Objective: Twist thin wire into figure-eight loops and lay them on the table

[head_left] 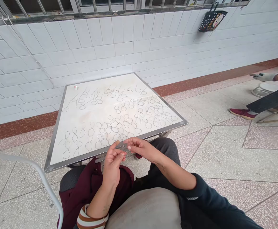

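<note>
This looks like an informal workshop along a building: beyond the fingers (134, 149), a desk (88, 115) spread with looped wires (108, 130) faces a tiled wall (105, 36) with barred windows (109, 5); right of them, a seated person (267, 100) on terrazzo floor (236, 156).

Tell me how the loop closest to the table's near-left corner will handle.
The loop is probably very light, being so thin. It may be springy rather than limp, given its open, rounded curves. Lying flat on the table, it would likely slide, not roll.
</note>
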`<action>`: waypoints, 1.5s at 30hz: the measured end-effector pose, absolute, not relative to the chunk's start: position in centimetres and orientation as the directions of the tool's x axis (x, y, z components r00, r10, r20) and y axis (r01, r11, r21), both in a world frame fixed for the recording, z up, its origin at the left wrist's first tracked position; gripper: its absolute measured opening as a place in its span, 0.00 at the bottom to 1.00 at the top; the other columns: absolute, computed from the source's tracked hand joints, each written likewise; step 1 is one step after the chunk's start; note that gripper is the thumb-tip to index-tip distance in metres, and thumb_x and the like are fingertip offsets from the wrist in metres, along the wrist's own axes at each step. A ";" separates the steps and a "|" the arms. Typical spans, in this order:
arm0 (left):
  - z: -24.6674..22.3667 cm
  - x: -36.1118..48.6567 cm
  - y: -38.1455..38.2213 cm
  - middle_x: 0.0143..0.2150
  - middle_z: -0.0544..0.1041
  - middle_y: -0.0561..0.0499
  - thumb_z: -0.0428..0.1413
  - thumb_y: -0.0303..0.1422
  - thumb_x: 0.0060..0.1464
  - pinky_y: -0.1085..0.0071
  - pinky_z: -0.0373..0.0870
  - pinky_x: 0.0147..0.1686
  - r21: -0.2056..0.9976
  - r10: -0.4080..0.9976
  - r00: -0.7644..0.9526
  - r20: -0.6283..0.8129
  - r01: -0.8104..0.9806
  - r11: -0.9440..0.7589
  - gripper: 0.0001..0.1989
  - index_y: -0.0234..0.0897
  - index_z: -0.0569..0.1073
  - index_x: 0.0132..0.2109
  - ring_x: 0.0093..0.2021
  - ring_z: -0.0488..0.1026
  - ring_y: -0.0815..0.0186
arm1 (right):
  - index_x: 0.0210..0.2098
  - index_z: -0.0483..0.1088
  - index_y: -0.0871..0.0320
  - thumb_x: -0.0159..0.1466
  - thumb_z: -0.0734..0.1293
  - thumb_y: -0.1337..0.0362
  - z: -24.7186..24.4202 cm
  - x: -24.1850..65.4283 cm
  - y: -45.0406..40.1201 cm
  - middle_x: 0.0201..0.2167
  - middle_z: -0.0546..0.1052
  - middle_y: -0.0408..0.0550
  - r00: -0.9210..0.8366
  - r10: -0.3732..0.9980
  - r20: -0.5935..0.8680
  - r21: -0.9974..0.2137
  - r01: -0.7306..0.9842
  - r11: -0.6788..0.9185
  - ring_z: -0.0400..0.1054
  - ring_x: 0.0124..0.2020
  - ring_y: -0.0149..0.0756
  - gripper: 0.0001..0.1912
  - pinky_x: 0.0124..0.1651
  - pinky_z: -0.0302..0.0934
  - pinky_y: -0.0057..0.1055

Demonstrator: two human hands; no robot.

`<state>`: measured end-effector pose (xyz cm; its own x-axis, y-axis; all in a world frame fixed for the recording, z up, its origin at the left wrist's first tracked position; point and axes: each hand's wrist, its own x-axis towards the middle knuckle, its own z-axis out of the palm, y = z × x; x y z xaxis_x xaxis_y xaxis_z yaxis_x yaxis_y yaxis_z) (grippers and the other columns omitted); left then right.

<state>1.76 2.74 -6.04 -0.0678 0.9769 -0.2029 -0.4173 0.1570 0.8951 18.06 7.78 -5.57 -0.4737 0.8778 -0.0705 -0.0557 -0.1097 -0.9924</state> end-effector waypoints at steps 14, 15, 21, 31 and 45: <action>-6.7 1.1 3.3 0.32 0.75 0.53 0.63 0.34 0.52 0.72 0.65 0.37 0.892 0.981 -0.084 -0.173 -0.435 0.120 0.21 0.41 0.74 0.54 0.36 0.71 0.68 | 0.41 0.71 0.59 0.57 0.71 0.57 -5.4 17.7 8.2 0.28 0.70 0.40 -0.451 0.887 -0.097 -0.991 -0.040 -0.128 0.59 0.25 0.25 0.16 0.28 0.52 0.26; -6.7 1.1 3.3 0.31 0.75 0.53 0.63 0.34 0.52 0.72 0.65 0.36 0.892 0.981 -0.079 -0.175 -0.434 0.125 0.21 0.40 0.74 0.53 0.36 0.71 0.68 | 0.40 0.71 0.59 0.57 0.71 0.57 -5.4 17.7 8.1 0.27 0.70 0.40 -0.453 0.885 -0.107 -0.990 -0.037 -0.138 0.59 0.25 0.25 0.15 0.28 0.52 0.26; -6.6 1.1 3.3 0.36 0.76 0.51 0.63 0.36 0.51 0.73 0.66 0.33 0.860 0.972 -0.058 -0.227 -0.481 0.172 0.20 0.39 0.75 0.52 0.33 0.71 0.70 | 0.40 0.70 0.59 0.56 0.72 0.57 -5.6 17.5 8.0 0.28 0.70 0.40 -0.499 0.854 -0.148 -0.983 -0.020 -0.182 0.56 0.23 0.23 0.16 0.25 0.49 0.24; -6.5 1.1 3.3 0.36 0.79 0.50 0.64 0.32 0.48 0.70 0.69 0.37 0.914 0.982 -0.080 -0.171 -0.384 0.128 0.22 0.37 0.74 0.51 0.34 0.73 0.69 | 0.42 0.67 0.57 0.57 0.72 0.59 -6.8 17.6 8.3 0.29 0.73 0.39 -0.515 0.845 -0.142 -0.985 -0.008 -0.171 0.59 0.23 0.23 0.17 0.26 0.51 0.24; -7.3 0.9 3.8 0.30 0.75 0.55 0.64 0.31 0.47 0.74 0.67 0.32 0.967 0.976 -0.187 -0.109 -0.249 0.060 0.26 0.38 0.71 0.55 0.30 0.68 0.71 | 0.39 0.68 0.57 0.62 0.67 0.53 -6.8 17.2 7.9 0.32 0.74 0.44 -0.341 0.937 -0.081 -0.994 -0.046 -0.103 0.64 0.30 0.29 0.14 0.33 0.58 0.28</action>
<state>0.89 3.80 -7.25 -0.1872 0.9763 -0.1087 -0.2490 0.0599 0.9666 17.21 7.87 -6.77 -0.3407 0.9366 -0.0814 -0.0455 -0.1030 -0.9936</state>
